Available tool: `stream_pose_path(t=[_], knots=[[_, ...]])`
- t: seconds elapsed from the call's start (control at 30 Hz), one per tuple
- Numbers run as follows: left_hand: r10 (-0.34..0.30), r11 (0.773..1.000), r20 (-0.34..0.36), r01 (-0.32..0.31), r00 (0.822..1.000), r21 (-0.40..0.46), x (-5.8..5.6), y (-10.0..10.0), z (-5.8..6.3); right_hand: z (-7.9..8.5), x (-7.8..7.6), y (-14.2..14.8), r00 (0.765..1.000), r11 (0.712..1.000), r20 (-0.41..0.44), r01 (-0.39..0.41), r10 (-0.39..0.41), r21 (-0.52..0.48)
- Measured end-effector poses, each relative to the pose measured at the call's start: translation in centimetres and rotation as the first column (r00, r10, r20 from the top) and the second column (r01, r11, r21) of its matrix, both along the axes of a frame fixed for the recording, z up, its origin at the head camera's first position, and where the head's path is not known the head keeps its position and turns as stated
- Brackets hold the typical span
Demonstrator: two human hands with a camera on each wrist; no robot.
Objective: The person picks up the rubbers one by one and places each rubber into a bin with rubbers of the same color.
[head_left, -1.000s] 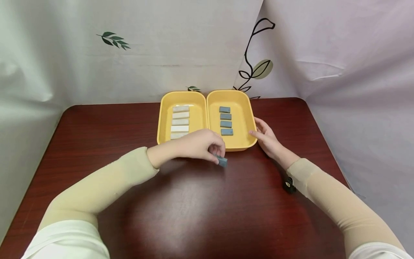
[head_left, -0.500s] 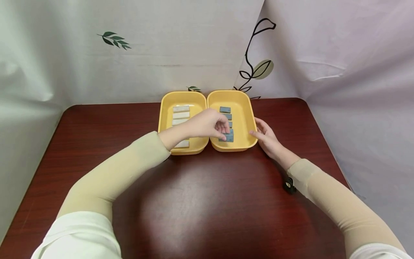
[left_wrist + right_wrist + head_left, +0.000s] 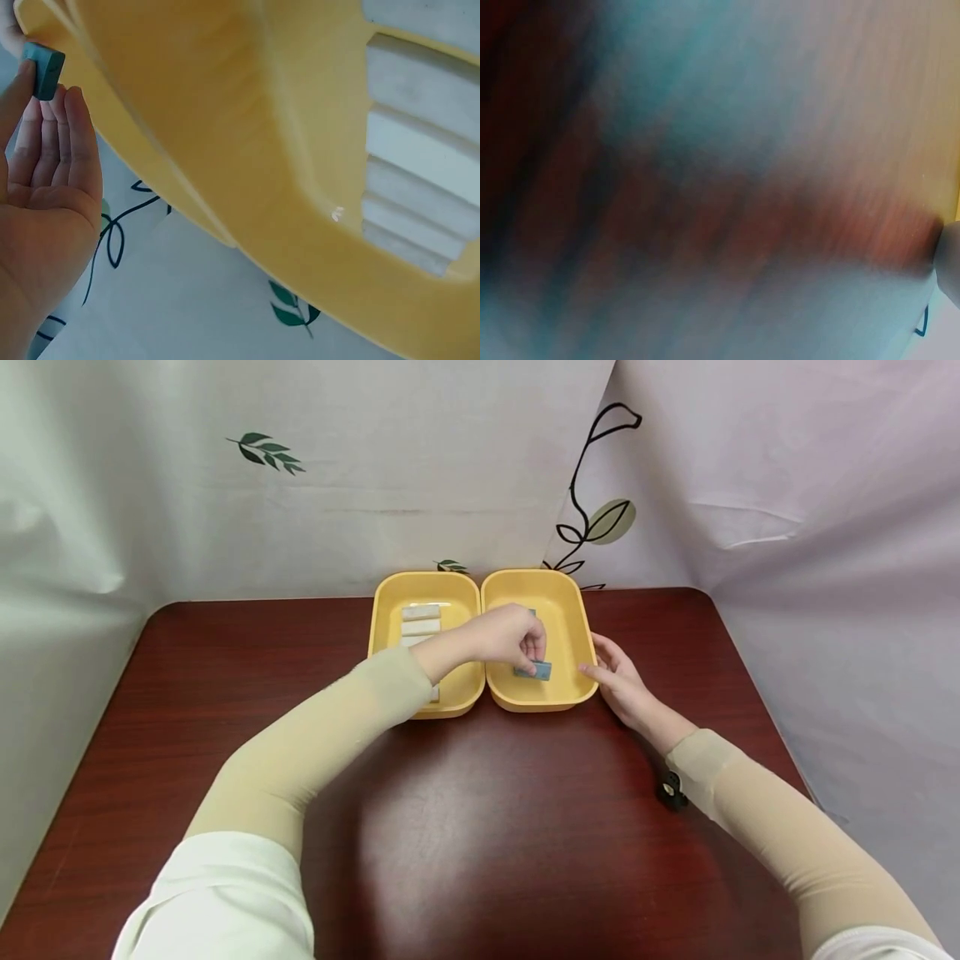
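In the head view my left hand (image 3: 510, 633) is inside the right-hand yellow tray (image 3: 564, 618), pinching a small blue-grey rectangular block (image 3: 542, 672) between thumb and fingertips. The left wrist view shows that block (image 3: 46, 71) held by its end, the palm beside the trays. Most of the other blue-grey blocks in this tray are hidden behind the hand. My right hand (image 3: 624, 687) grips the tray's right side, thumb over the rim and fingers along the outer wall.
A second yellow tray (image 3: 387, 597) stands against the first on the left, with a column of white blocks (image 3: 421, 612) in it. Both are at the back of the dark red table (image 3: 480, 827), near a patterned cloth (image 3: 375, 468). A small black object (image 3: 671, 791) sits by the right sleeve.
My left hand has carried the blue-grey block from in front of the trays up into the right-hand tray, shifting slightly right in the last half second. The right hand stays at the rim.
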State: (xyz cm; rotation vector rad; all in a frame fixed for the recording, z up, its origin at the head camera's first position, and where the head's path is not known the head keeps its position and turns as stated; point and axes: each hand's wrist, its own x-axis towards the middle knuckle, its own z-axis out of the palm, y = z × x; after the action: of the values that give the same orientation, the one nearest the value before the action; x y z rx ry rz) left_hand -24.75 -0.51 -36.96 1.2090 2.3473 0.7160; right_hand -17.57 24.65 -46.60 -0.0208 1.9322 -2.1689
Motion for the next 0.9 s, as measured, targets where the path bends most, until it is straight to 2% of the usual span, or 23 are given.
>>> stream_pose_path(t=[0.17,0.5,0.9], knots=[[0.017,0.998,0.03,-0.015,0.999,-0.065,-0.2,0.5,-0.8,-0.1,0.0,0.0,1.0,1.0,0.002,-0.004,0.004,0.007],[0.028,0.985,-0.037,-0.034,0.999,-0.171,-0.6,1.2,-2.1,0.1,0.0,0.1,1.0,1.0,-0.005,-0.004,0.004,-0.008],[-0.028,0.97,-0.052,0.014,0.998,-0.242,-0.5,1.7,-2.6,0.1,-0.1,0.0,1.0,1.0,-0.011,-0.001,0.001,-0.017]])
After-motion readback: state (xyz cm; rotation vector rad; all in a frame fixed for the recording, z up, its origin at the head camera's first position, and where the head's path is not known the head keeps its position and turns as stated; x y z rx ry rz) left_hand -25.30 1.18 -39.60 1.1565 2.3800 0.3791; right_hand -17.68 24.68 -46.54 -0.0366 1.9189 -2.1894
